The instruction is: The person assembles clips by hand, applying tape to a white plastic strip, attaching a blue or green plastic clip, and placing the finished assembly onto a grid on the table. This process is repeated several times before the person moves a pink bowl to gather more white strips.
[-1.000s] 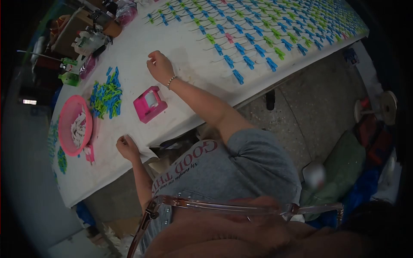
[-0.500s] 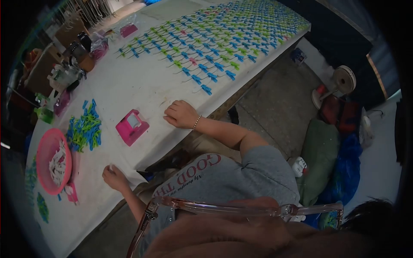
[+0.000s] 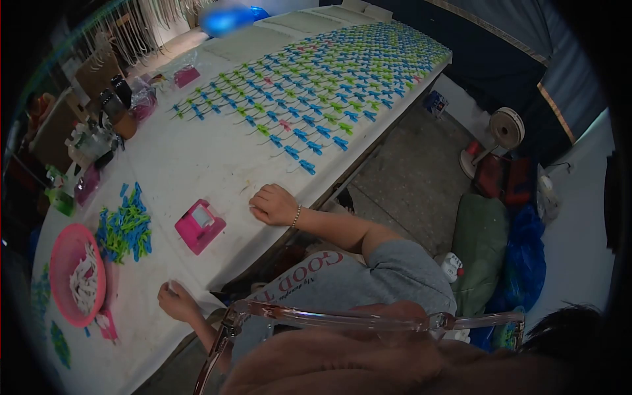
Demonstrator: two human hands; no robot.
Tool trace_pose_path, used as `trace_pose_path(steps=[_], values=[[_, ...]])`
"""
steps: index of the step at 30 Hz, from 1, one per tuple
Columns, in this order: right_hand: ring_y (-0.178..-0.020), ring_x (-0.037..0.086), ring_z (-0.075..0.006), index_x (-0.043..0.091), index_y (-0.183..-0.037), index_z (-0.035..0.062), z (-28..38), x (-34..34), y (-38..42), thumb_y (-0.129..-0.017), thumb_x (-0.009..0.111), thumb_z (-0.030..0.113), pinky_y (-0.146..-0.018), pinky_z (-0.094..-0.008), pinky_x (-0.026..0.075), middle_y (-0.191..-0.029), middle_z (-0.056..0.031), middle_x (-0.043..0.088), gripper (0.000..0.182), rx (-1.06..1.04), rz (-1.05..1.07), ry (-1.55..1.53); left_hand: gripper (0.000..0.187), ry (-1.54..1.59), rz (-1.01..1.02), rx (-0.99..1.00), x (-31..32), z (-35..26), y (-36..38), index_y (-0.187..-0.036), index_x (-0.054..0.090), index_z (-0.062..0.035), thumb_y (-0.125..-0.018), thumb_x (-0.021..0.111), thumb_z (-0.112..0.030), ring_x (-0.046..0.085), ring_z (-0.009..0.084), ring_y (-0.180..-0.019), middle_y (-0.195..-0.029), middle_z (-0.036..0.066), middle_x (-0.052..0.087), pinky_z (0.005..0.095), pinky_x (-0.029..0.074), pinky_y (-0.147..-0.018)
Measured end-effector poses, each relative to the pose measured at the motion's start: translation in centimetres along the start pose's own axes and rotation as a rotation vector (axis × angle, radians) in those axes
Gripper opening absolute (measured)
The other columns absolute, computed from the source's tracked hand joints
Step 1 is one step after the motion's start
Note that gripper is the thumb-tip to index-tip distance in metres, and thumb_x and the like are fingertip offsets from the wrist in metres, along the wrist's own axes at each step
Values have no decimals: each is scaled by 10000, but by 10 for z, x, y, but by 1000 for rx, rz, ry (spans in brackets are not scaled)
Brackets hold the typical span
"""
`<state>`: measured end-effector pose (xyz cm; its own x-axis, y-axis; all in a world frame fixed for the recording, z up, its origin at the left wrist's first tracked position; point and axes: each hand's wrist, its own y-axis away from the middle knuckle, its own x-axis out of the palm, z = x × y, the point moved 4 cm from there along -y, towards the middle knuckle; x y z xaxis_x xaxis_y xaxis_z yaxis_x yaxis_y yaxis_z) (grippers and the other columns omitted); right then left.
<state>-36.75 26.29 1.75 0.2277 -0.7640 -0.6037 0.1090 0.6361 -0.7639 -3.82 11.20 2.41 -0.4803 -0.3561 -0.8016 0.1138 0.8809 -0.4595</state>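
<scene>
My left hand (image 3: 178, 302) rests at the near edge of the white-covered table with its fingers curled. A small pale spot shows at the fingertips, too small to name. Further right, my right hand (image 3: 274, 205), with a beaded bracelet at the wrist, lies palm down, fingers bent together; its palm side is hidden. Between and beyond the hands stands a pink plastic holder (image 3: 189, 239) with a pale block or roll in it. Left of that lies a heap of blue and green clips (image 3: 125, 224). A pink basin (image 3: 55, 289) with white pieces inside is at far left.
Rows of blue, green and a few pink clips (image 3: 299, 135) with pale curved wires cover the table's far right part. Bottles (image 3: 84, 143) and bags line the far left edge. A fan (image 3: 505, 128) and a green sack (image 3: 478, 253) stand on the floor at right.
The view has tilted, so the table and its things sit lower in the picture. Both hands stay at nearly the same places on the table.
</scene>
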Motion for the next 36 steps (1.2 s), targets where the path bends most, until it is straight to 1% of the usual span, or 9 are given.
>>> trace_pose_path(steps=[3, 6, 9, 15, 18, 30, 33, 35, 36], values=[[-738, 548, -228, 596, -811, 111, 1, -1, -2, -743, 677, 134, -661, -343, 436, -764, -27, 568, 109, -7, 3, -7, 294, 17, -32, 20, 4, 6, 0, -1007, 633, -29, -869, 580, -283, 565, 344, -918, -997, 149, 624, 434, 447, -794], [-739, 548, -234, 596, -813, 111, 2, -3, -5, -744, 673, 131, -664, -348, 435, -765, -32, 569, 105, -15, 3, -20, 262, 232, -82, 2, 82, 87, 0, -980, 631, -29, -855, 593, -257, 567, 339, -902, -975, 148, 623, 425, 446, -785], [-746, 552, -248, 598, -822, 106, -1, -1, -3, -746, 670, 130, -675, -362, 436, -767, -46, 574, 107, -13, 36, -35, 225, 63, -65, 71, 33, 39, 1, -956, 629, -31, -834, 609, -219, 563, 336, -871, -938, 150, 619, 426, 441, -774], [-796, 559, -272, 603, -868, 86, 0, 13, -5, -761, 656, 142, -725, -389, 438, -821, -72, 606, 131, -26, 123, -88, 187, 49, -153, 82, 32, 40, 2, -929, 636, -47, -829, 613, -203, 562, 336, -873, -942, 138, 622, 420, 450, -769], [-809, 565, -269, 615, -890, 81, 1, 9, -6, -765, 660, 151, -732, -389, 439, -843, -76, 618, 150, -1, 101, -43, 154, 74, -178, 5, 26, 35, 3, -904, 632, -69, -804, 639, -185, 558, 313, -839, -892, 105, 615, 413, 446, -746], [-822, 563, -251, 630, -907, 85, -3, 11, -1, -767, 659, 144, -735, -368, 426, -843, -58, 622, 155, 24, 45, -13, 161, 98, -182, 43, 27, 33, -1, -886, 630, -74, -784, 662, -195, 562, 300, -817, -871, 97, 607, 410, 450, -718], [-818, 561, -251, 630, -909, 86, -4, 11, 0, -767, 660, 145, -731, -368, 423, -843, -59, 622, 157, 31, 57, -19, 140, 238, -198, -20, 25, 34, 4, -880, 622, -71, -791, 662, -172, 565, 296, -805, -869, 97, 603, 397, 448, -709], [-813, 559, -254, 627, -907, 88, -5, 11, 0, -764, 664, 144, -730, -366, 419, -837, -59, 618, 158, 22, 58, -25, 106, 452, -355, 145, 16, 33, 16, -856, 606, -64, -797, 659, -134, 565, 295, -766, -839, 99, 597, 390, 444, -674], [-813, 559, -254, 627, -907, 88, -6, 11, 0, -764, 664, 144, -730, -366, 419, -837, -59, 618, 158, 12, 63, -35, 91, 495, -258, 171, 16, 31, 30, -834, 597, -61, -792, 659, -113, 563, 301, -751, -825, 105, 592, 390, 443, -656]])
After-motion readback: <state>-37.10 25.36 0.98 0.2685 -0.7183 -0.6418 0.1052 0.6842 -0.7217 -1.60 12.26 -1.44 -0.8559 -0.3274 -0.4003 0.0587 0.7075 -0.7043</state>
